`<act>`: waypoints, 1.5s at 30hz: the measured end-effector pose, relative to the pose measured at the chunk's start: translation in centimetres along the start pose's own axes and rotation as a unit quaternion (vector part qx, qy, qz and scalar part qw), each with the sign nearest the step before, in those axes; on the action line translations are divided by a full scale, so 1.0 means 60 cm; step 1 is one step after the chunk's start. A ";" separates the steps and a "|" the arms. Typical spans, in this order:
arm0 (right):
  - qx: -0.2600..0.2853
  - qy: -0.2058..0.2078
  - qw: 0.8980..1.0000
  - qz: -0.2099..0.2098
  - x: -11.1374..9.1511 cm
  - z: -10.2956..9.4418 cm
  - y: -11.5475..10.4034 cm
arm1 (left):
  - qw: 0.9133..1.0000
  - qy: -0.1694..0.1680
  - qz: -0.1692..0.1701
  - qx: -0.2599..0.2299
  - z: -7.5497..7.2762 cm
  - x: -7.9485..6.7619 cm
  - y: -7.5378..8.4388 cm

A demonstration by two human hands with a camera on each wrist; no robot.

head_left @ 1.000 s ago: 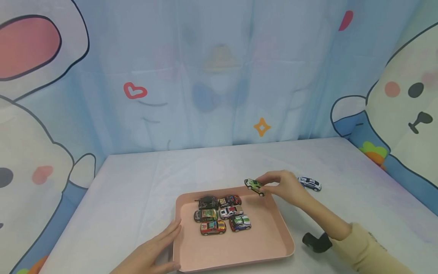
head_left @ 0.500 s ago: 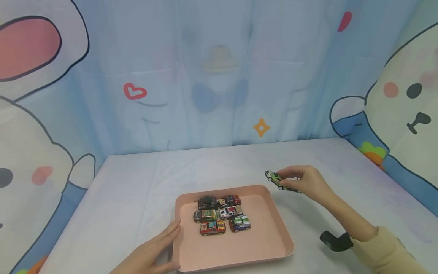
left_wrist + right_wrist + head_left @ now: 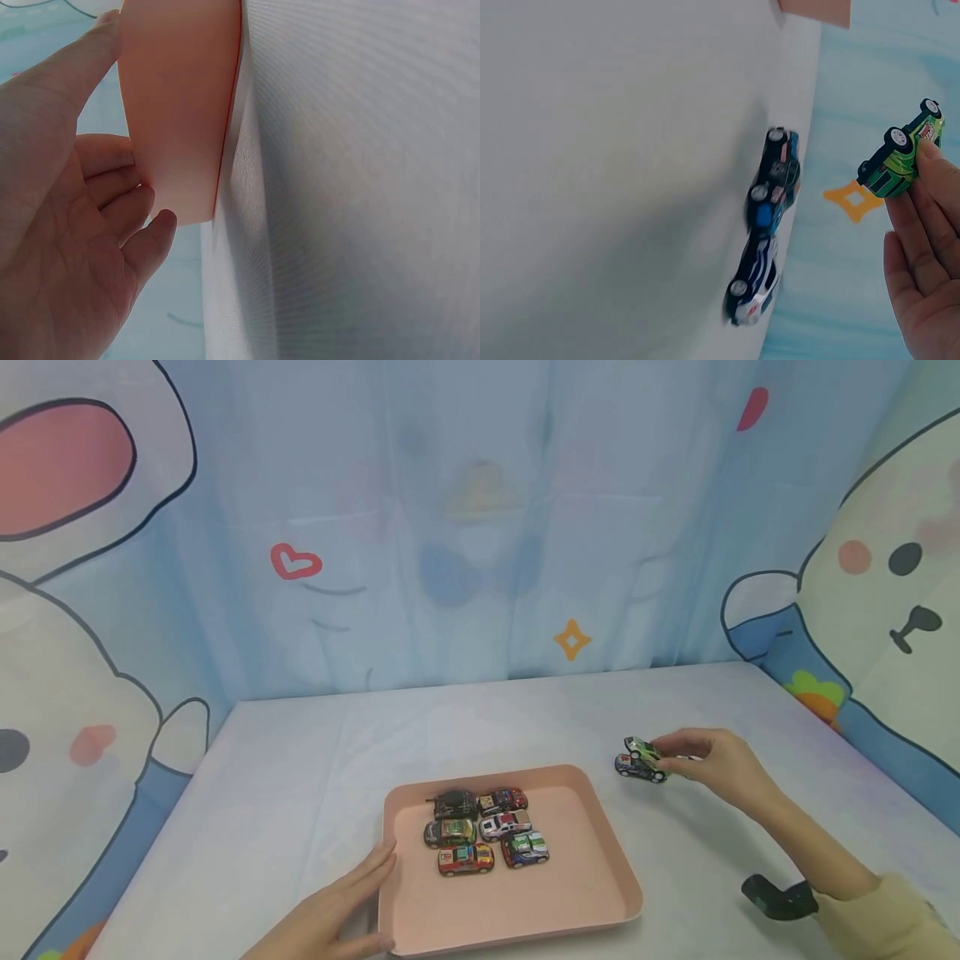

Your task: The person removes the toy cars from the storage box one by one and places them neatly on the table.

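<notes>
My right hand (image 3: 727, 768) pinches a green toy car (image 3: 904, 154) between thumb and fingers, held above the table right of the tray. Below it on the table stands a dark toy car (image 3: 636, 768). A white and blue toy car (image 3: 756, 281) sits end to end with that one in the right wrist view; my hand mostly hides it in the head view. At the left side of the pink tray (image 3: 577, 897), my left hand (image 3: 330, 902) rests its fingertips and thumb against the rim and outer wall (image 3: 180, 112).
Several toy cars sit grouped in the tray's left and middle part, among them a black one (image 3: 455, 804), a red one (image 3: 467, 859) and a white one (image 3: 506, 825). A white cloth covers the table (image 3: 300, 760). Behind it hangs a light blue printed curtain (image 3: 480, 635).
My right hand has carried the green car from above the tray's far right corner rightward to over the dark car. My left hand and the tray have stayed in place.
</notes>
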State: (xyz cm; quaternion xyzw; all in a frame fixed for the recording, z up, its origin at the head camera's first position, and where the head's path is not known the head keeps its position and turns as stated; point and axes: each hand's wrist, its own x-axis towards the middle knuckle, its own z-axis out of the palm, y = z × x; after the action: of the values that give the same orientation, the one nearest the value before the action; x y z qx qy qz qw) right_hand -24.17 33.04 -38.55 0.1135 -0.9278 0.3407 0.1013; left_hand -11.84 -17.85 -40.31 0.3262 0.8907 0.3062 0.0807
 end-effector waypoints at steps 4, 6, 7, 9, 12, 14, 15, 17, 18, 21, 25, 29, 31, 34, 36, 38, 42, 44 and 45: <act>-0.010 0.000 1.000 0.015 -0.005 -0.008 0.032 | 1.000 -0.004 -0.005 -0.007 0.000 0.001 0.000; -0.017 0.002 1.000 0.017 -0.010 -0.012 0.038 | 1.000 -0.003 -0.005 -0.003 0.000 0.001 0.000; -0.017 -0.004 1.000 0.016 -0.012 -0.016 0.041 | 1.000 -0.003 -0.005 -0.001 0.000 0.001 0.000; -0.029 -0.007 0.999 0.014 -0.016 -0.019 0.053 | 1.000 -0.003 -0.006 0.001 0.000 0.001 0.000; -0.062 -0.008 0.998 0.024 -0.014 -0.015 0.096 | 1.000 -0.006 -0.009 0.002 0.000 0.001 0.001; -0.078 -0.010 0.997 0.026 -0.012 -0.011 0.129 | 1.000 -0.006 -0.008 0.002 0.000 0.001 0.001; -0.081 -0.011 0.996 0.024 -0.011 -0.009 0.142 | 1.000 -0.006 -0.008 0.002 0.000 0.001 0.001; -0.082 -0.010 0.996 0.023 -0.012 -0.007 0.154 | 1.000 -0.006 -0.008 0.003 0.000 0.001 0.001; -0.076 -0.015 0.997 0.024 -0.015 -0.009 0.148 | 1.000 -0.006 -0.008 0.002 0.000 0.001 0.001; -0.071 -0.032 0.996 0.030 -0.027 -0.021 0.093 | 1.000 -0.005 -0.007 0.002 -0.001 0.001 0.001; -0.083 -0.059 0.994 0.037 -0.038 -0.034 0.035 | 1.000 0.002 0.006 0.010 0.001 0.000 -0.001; -0.111 -0.068 0.991 0.022 -0.038 -0.033 0.036 | 1.000 0.005 0.012 0.014 0.001 0.000 -0.002; -0.124 -0.069 0.990 0.014 -0.038 -0.033 0.036 | 1.000 0.004 0.009 0.011 0.001 0.000 -0.002; -0.138 -0.072 0.988 0.003 -0.037 -0.033 0.033 | 1.000 0.001 0.003 0.007 0.001 0.000 -0.001; -0.146 -0.075 0.986 -0.002 -0.036 -0.033 0.031 | 1.000 0.000 0.001 0.007 0.000 0.000 -0.001; -0.153 -0.081 0.985 -0.005 -0.035 -0.031 0.030 | 1.000 0.000 0.002 0.009 0.001 0.000 -0.002; -0.174 -0.090 0.981 0.001 -0.031 -0.022 0.030 | 1.000 0.004 0.009 0.012 0.002 -0.001 -0.004; -0.187 -0.095 0.978 0.006 -0.029 -0.017 0.032 | 1.000 0.007 0.013 0.013 0.003 -0.001 -0.005; -0.200 -0.093 0.975 0.007 -0.028 -0.013 0.035 | 1.000 0.007 0.014 0.013 0.003 -0.002 -0.005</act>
State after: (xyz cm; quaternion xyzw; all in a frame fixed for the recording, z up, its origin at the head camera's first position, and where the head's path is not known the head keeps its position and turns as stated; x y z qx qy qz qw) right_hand -23.06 35.35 -39.67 0.1154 -0.9833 0.1372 0.0325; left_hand -11.86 -18.01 -40.63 0.3375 0.8905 0.2980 0.0654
